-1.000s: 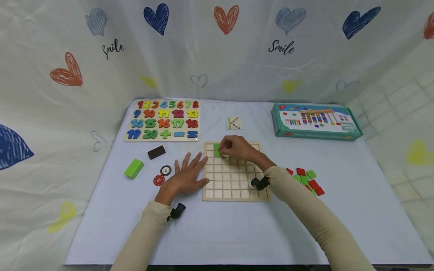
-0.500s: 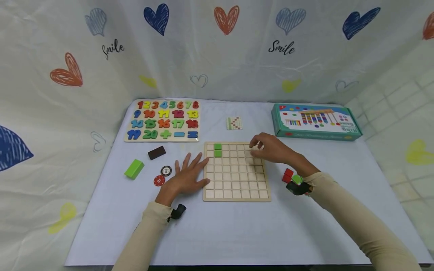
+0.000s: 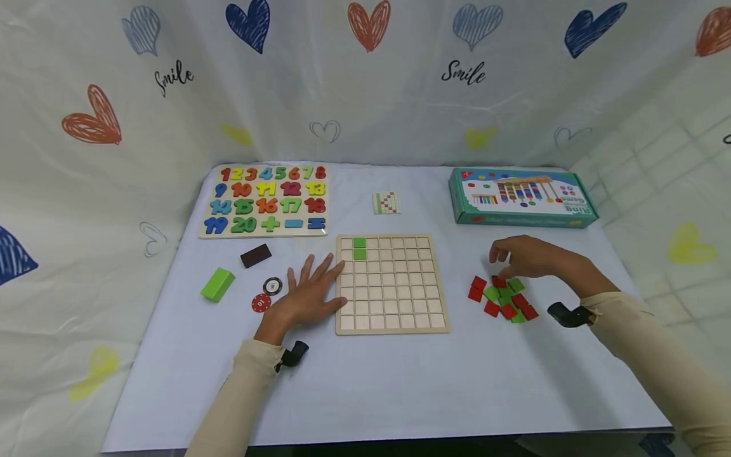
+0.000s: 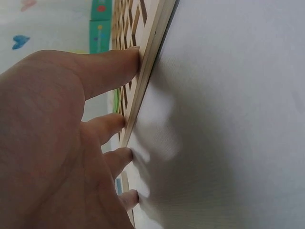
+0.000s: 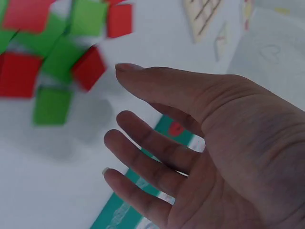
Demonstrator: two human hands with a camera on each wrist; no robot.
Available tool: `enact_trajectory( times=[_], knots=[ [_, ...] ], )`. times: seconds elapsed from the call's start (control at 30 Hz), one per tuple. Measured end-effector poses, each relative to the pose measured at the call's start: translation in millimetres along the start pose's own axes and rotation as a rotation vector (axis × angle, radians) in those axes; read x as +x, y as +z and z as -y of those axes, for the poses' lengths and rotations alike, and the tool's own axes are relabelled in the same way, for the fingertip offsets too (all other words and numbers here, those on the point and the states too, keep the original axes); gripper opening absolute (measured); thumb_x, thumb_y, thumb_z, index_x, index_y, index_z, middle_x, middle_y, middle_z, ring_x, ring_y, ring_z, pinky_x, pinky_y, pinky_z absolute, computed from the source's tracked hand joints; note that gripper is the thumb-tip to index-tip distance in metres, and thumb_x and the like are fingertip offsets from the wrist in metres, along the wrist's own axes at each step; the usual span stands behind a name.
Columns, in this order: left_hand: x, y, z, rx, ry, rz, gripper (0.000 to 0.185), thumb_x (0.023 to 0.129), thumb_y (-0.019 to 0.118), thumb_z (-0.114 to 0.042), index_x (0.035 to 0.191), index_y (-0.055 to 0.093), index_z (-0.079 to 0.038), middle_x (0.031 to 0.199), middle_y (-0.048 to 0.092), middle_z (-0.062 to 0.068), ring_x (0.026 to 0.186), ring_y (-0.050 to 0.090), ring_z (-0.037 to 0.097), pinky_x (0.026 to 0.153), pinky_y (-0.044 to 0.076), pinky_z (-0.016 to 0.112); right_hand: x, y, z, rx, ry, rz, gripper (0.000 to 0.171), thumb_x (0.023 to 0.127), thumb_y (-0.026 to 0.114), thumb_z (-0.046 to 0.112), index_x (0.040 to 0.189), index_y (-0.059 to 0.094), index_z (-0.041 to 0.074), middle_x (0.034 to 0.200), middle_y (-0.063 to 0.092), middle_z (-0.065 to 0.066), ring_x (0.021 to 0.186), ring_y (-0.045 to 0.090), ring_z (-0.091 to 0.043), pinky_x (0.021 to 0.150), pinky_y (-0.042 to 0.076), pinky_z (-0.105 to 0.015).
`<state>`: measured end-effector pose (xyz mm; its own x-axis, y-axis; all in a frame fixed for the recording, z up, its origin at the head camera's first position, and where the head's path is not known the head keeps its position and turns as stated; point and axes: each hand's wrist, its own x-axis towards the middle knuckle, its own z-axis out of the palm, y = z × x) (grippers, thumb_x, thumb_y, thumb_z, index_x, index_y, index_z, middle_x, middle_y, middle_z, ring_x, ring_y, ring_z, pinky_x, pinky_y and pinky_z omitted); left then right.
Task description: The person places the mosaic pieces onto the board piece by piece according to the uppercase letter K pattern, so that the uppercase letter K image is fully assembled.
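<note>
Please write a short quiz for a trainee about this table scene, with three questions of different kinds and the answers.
1. How many green tiles sit in the grid board?
2. True or false: the right hand pinches a red tile.
3. What does the left hand touch: A the board's edge, B the brown block, C the teal box?

Key: 1. Two. 2. False; it is over the tile pile, fingers relaxed and empty. 3. A.

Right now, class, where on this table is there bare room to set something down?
Bare: the near strip of table below the grid board, and between board and tile pile. Crowded: left of the board, with left hand, chips and blocks.
</note>
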<state>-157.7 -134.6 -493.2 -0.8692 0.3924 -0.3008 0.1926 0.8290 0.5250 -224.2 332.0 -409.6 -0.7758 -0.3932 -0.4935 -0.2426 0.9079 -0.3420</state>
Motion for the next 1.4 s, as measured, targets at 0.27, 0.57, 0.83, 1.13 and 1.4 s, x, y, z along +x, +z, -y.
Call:
enact_trajectory(
  times=[0.27, 0.57, 0.83, 1.13, 1.4],
  knots=[
    [0.3, 0.5, 1.3, -0.002, 0.01, 0.009, 0.083, 0.105, 0.064, -0.044, 0.172, 0.019, -0.024, 0.18, 0.002, 0.004, 0.163, -0.016, 0.039, 0.12, -0.014, 0.076, -7.8, 18.6, -43.1, 0.066, 0.053, 0.044, 0.039, 0.087, 0.088, 0.021, 0.118, 0.069, 0.008, 0.114, 0.068, -0.014, 0.109, 0.061, -0.036, 0.083, 0.061, -0.046],
    [0.6, 0.1, 2.4, -0.027, 0.002, 0.006, 0.083, 0.104, 0.065, -0.043, 0.172, 0.021, -0.024, 0.18, 0.003, 0.004, 0.163, -0.017, 0.039, 0.119, -0.015, 0.076, -10.1, 26.8, -60.8, 0.173, 0.099, 0.005, 0.037, 0.093, 0.084, 0.033, 0.112, 0.068, 0.006, 0.112, 0.069, -0.012, 0.107, 0.06, -0.032, 0.082, 0.058, -0.04],
    [0.3, -1.2, 1.6, -0.032, 0.013, 0.001, 0.082, 0.104, 0.065, -0.042, 0.172, 0.021, -0.023, 0.18, 0.004, 0.005, 0.163, -0.016, 0.04, 0.119, -0.015, 0.077, -13.6, 23.5, -53.5, 0.18, 0.161, 0.028, 0.048, 0.095, 0.081, 0.029, 0.119, 0.062, -0.008, 0.106, 0.067, -0.014, 0.094, 0.062, -0.024, 0.079, 0.059, -0.036],
    [1.1, 1.6, 0.8, -0.031, -0.004, 0.024, 0.083, 0.104, 0.064, -0.044, 0.172, 0.019, -0.026, 0.18, 0.002, 0.002, 0.163, -0.017, 0.038, 0.12, -0.015, 0.076, -15.7, 27.9, -51.0, 0.23, 0.226, 0.064, 0.056, 0.095, 0.08, 0.025, 0.125, 0.055, -0.015, 0.112, 0.067, -0.023, 0.092, 0.066, -0.025, 0.082, 0.062, -0.039],
    [3.6, -4.3, -4.0, -0.013, -0.038, 0.023, 0.084, 0.103, 0.066, -0.043, 0.172, 0.021, -0.024, 0.18, 0.004, 0.004, 0.164, -0.013, 0.04, 0.119, -0.011, 0.078, -18.6, 31.4, -54.0, 0.212, 0.291, 0.003, 0.054, 0.097, 0.077, 0.034, 0.116, 0.061, -0.013, 0.091, 0.063, -0.012, 0.086, 0.058, -0.026, 0.072, 0.053, -0.034]
  ],
)
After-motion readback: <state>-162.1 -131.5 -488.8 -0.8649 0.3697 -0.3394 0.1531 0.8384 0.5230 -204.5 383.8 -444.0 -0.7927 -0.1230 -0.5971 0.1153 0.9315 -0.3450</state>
